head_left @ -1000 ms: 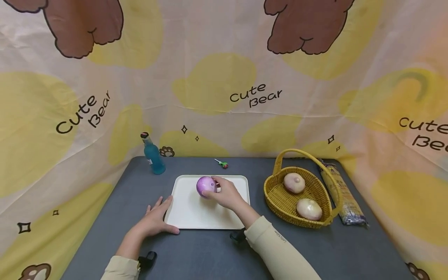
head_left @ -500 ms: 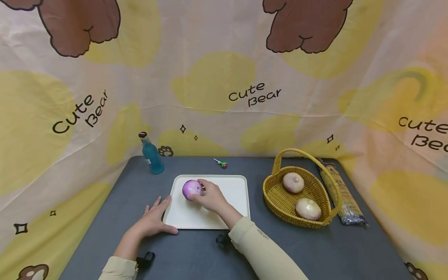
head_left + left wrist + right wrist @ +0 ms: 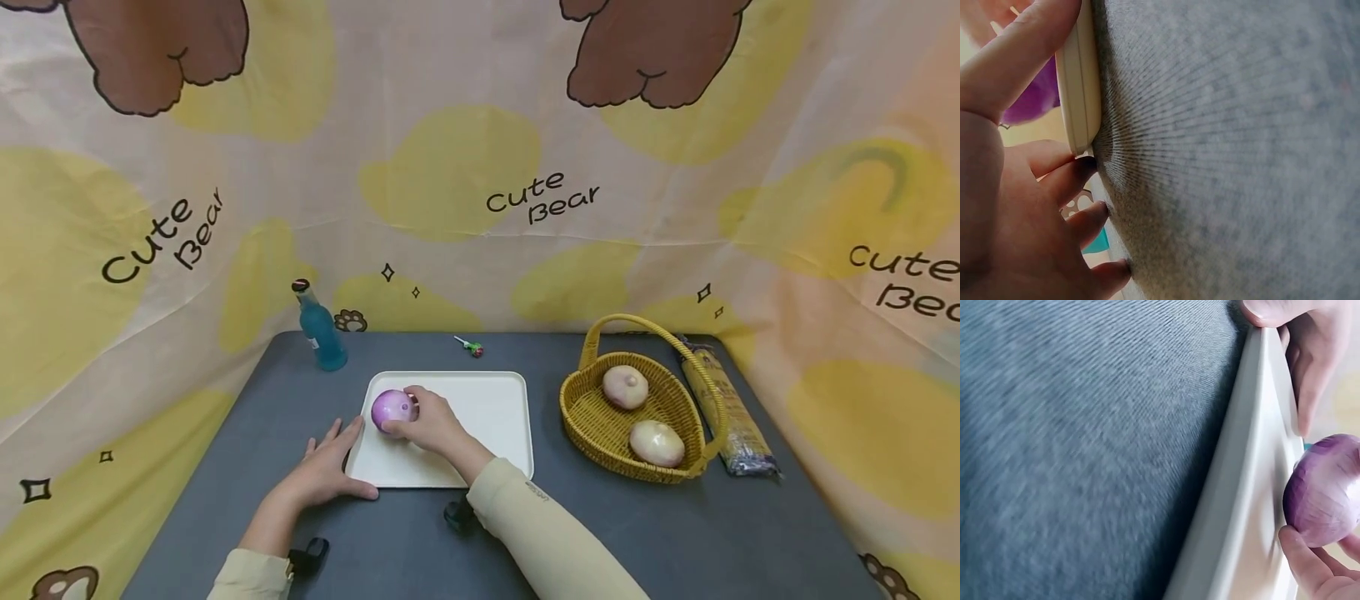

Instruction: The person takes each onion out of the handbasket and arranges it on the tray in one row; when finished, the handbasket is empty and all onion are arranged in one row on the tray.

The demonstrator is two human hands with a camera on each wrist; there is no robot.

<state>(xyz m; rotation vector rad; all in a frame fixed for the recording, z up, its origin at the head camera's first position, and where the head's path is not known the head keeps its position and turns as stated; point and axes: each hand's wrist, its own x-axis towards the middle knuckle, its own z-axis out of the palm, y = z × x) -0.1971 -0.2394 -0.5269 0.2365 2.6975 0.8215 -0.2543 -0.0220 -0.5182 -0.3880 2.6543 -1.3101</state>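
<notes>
A purple onion [image 3: 392,410] is at the left end of a white rectangular tray [image 3: 480,408]. My right hand [image 3: 433,423] grips it from the right, thumb on the near side and fingers on the far side. In the right wrist view the onion [image 3: 1325,494] shows its streaked, shiny skin, close over the tray's surface. My left hand [image 3: 324,468] rests at the tray's front left corner with fingers spread, the thumb along the front edge. Seen from the left wrist, the thumb [image 3: 1022,56] lies against the tray's rim [image 3: 1079,81] and the fingertips reach down to the table.
A yellow wicker basket [image 3: 592,446] with a tall handle stands to the right, holding two pale onions [image 3: 626,387]. Beside it lies a long yellow packet [image 3: 733,412]. A blue bottle [image 3: 321,333] stands at the back left, and a lollipop [image 3: 471,346] lies behind the tray.
My right hand has carried the onion leftward, from near the tray's middle to its left end. The left hand has kept its place at the tray's corner.
</notes>
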